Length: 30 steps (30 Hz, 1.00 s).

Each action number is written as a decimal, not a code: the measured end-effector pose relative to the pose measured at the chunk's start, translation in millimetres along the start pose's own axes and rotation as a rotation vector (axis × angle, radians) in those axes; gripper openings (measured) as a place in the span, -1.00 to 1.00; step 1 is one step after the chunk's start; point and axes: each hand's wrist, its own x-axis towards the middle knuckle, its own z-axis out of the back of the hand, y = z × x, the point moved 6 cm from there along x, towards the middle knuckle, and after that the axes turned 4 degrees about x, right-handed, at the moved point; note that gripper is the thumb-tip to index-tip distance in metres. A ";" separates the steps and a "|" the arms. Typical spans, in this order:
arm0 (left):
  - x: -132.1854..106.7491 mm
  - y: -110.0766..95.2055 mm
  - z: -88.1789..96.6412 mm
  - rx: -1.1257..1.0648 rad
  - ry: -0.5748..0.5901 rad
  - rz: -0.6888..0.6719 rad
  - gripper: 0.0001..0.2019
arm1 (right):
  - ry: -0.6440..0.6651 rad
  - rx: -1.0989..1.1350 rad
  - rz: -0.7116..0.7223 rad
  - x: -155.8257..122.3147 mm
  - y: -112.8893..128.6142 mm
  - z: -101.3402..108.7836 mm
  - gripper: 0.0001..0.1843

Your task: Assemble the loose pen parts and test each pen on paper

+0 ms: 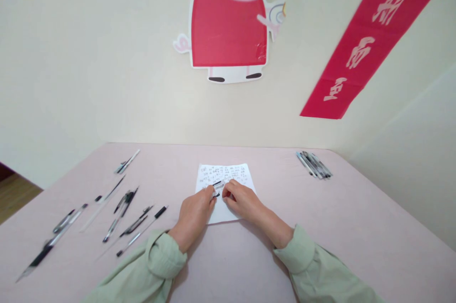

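A sheet of paper (223, 215) covered with handwritten lines lies at the middle of the table. Above it, a pen (218, 185) with a clear barrel and dark parts spans the space between my two hands. My left hand (195, 210) is closed, thumb and fingers pinching the pen's left part. On the other side, my right hand (244, 200) is curled, its fingertips at the pen's right end. A small black piece (216, 194) shows by the left fingertips; whether it belongs to the same pen is unclear.
Several pens (128, 217) and pen parts lie scattered across the left of the pink table (270, 265). A white pen (128, 161) lies with others at the far left. At the back right, several pens (315, 165) lie side by side. A wall stands behind.
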 end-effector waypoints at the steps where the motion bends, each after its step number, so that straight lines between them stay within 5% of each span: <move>1: 0.9 0.4 -0.3 0.008 -0.002 0.001 -0.92 | -0.008 0.015 -0.002 0.3 -1.3 0.4 -0.85; 11: 2.5 -2.9 10.4 -0.250 -0.059 0.025 -0.91 | -0.109 0.369 -0.037 6.1 -1.5 3.6 -0.86; 30: 7.2 -1.8 7.9 -0.588 -0.101 -0.005 -0.80 | -0.192 0.499 -0.053 6.7 -5.4 4.2 -0.80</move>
